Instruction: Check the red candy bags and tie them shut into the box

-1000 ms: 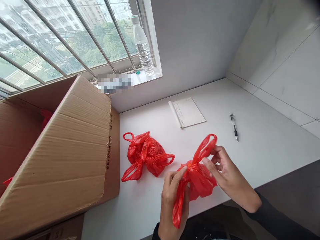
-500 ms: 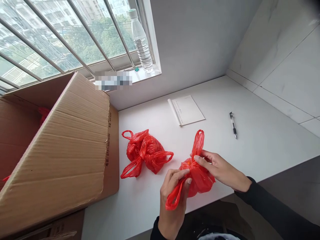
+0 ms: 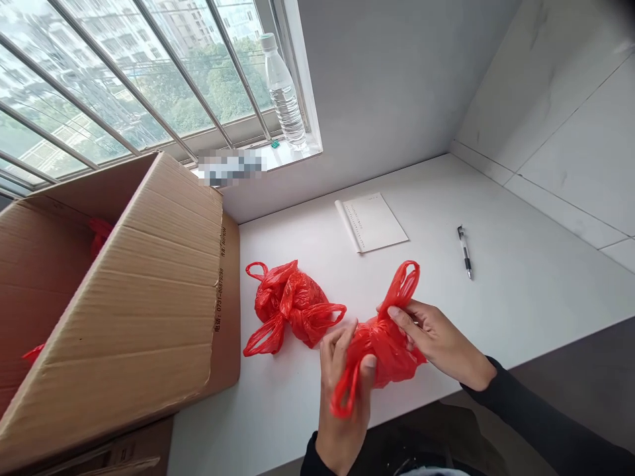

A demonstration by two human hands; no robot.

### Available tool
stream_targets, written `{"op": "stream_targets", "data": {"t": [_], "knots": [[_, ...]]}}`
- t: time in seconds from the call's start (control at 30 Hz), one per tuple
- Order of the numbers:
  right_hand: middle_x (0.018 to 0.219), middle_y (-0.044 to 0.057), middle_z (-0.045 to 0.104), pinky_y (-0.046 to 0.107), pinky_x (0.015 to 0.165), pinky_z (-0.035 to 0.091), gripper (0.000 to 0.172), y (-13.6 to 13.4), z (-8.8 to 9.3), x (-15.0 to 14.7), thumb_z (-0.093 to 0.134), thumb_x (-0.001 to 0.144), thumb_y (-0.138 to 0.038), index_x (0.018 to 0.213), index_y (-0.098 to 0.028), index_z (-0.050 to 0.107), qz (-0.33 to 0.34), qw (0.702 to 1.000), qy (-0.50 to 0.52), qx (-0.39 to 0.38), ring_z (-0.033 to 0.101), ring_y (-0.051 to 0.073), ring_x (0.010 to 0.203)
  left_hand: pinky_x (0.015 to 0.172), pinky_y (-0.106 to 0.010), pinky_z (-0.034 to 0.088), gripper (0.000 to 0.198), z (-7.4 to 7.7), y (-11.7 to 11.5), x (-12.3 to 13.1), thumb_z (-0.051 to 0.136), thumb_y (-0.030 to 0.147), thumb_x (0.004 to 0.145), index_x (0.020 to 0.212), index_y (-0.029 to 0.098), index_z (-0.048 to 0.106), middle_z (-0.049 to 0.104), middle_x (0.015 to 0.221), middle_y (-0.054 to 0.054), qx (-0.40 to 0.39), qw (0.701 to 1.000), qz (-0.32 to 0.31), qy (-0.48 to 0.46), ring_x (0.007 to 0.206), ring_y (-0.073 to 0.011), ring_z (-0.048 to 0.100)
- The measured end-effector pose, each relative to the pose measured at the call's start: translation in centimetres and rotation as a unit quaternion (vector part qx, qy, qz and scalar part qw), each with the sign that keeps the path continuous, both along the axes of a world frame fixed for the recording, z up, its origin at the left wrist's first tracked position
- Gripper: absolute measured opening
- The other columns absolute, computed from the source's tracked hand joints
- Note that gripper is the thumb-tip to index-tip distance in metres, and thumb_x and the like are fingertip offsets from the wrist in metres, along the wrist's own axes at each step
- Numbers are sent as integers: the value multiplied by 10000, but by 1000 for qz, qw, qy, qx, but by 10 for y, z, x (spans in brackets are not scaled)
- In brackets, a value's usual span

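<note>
Both of my hands hold a red plastic bag (image 3: pixel 384 344) just above the white table's (image 3: pixel 520 284) front edge. My left hand (image 3: pixel 342 390) pinches the bag's lower handle loop between thumb and fingers. On the bag's upper side, my right hand (image 3: pixel 434 340) has its fingers closed at the base of the other handle loop. A second red plastic bag (image 3: pixel 290 304), tied into a bundle, lies on the table to the left of the held one.
A large open cardboard box (image 3: pixel 149 297) fills the left side, with bits of red plastic inside. A notepad (image 3: pixel 374 221) and a pen (image 3: pixel 465 251) lie farther back on the table. A water bottle (image 3: pixel 284 89) stands on the barred window's sill.
My hands have drawn closer together, bunching the bag tighter. The upper handle loop stands shorter than one second ago, and the left hand has shifted its pinch on the lower loop.
</note>
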State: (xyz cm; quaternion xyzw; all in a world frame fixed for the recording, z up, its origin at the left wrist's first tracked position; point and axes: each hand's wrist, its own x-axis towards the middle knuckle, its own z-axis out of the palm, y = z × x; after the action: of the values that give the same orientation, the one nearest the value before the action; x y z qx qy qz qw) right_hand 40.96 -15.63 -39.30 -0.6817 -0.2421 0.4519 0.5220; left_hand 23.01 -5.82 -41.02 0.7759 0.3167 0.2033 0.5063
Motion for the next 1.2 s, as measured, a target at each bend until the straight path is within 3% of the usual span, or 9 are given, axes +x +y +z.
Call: {"op": "stream_targets", "data": {"t": [0.13, 0.33, 0.47, 0.53, 0.7, 0.87, 1.03, 1.1, 1.2], "knots": [[841, 7, 634, 321, 658, 493, 440, -2, 10, -2, 445, 1005, -611, 1124, -244, 658, 11, 997, -74, -12, 556, 168, 683, 1120, -484, 445, 612, 3, 4, 8, 599, 241, 982, 1544, 322, 372, 475, 1483, -127, 93, 993, -75, 8, 1392, -283, 450], [1051, 33, 596, 347, 702, 541, 505, -13, 10, -15, 544, 967, -573, 1364, -289, 415, -66, 968, -236, -49, 551, 155, 681, 1006, -409, 520, 510, 2, 10, 12, 569, 152, 981, 1449, 337, 484, 599, 1316, -87, 101, 992, -74, -22, 1227, -239, 588], [1134, 15, 604, 361, 762, 545, 470, -14, 7, -23, 532, 996, -420, 1418, -360, 334, 29, 957, -287, -33, 595, 160, 744, 958, -374, 538, 537, 3, 12, 14, 575, 121, 965, 1449, 340, 497, 606, 1284, -81, 95, 990, -89, -50, 1169, -228, 616], [1050, -3, 625, 364, 768, 537, 408, -13, 8, -22, 486, 1013, -356, 1403, -364, 366, 62, 954, -291, -35, 604, 168, 749, 877, -346, 557, 565, 3, 13, 13, 573, 99, 948, 1457, 334, 500, 616, 1213, -78, 99, 988, -99, -64, 1082, -220, 636], [931, -7, 634, 342, 670, 505, 237, -21, 10, -12, 476, 1015, -360, 1245, -335, 533, 27, 957, -280, -67, 554, 174, 680, 742, -312, 541, 512, 0, 19, 0, 524, 57, 926, 1360, 318, 592, 596, 992, -42, 61, 991, -116, -23, 872, -192, 617], [1110, 22, 667, 380, 702, 520, 193, -31, 11, -3, 449, 1020, -382, 1108, -319, 609, 21, 952, -291, -92, 591, 196, 761, 829, -348, 548, 338, 3, 27, -13, 491, 181, 998, 1273, 308, 640, 585, 1081, -68, 14, 998, -55, 21, 998, -210, 601], [1128, 36, 669, 472, 911, 519, 257, -23, 17, -3, 528, 987, -514, 1145, -333, 619, 84, 942, -314, -79, 581, 275, 1075, 1085, -465, 440, 443, 14, 19, -7, 560, 204, 961, 1382, 339, 561, 508, 1368, -86, 40, 994, -98, 27, 1321, -267, 478], [1080, 43, 671, 474, 902, 519, 250, -20, 16, -3, 495, 1005, -517, 1076, -320, 630, 89, 946, -306, -63, 582, 273, 1060, 1041, -450, 461, 359, 16, 16, -1, 602, 265, 959, 1315, 315, 608, 569, 1276, -85, 49, 993, -105, 25, 1225, -263, 545], [1060, 60, 653, 459, 882, 520, 248, -23, 12, 0, 465, 1021, -493, 985, -292, 606, 39, 951, -303, -45, 579, 273, 1057, 896, -387, 498, 151, 16, 16, 3, 590, 357, 983, 1059, 259, 676, 645, 1018, -53, 14, 999, -38, 21, 982, -229, 618]]}}
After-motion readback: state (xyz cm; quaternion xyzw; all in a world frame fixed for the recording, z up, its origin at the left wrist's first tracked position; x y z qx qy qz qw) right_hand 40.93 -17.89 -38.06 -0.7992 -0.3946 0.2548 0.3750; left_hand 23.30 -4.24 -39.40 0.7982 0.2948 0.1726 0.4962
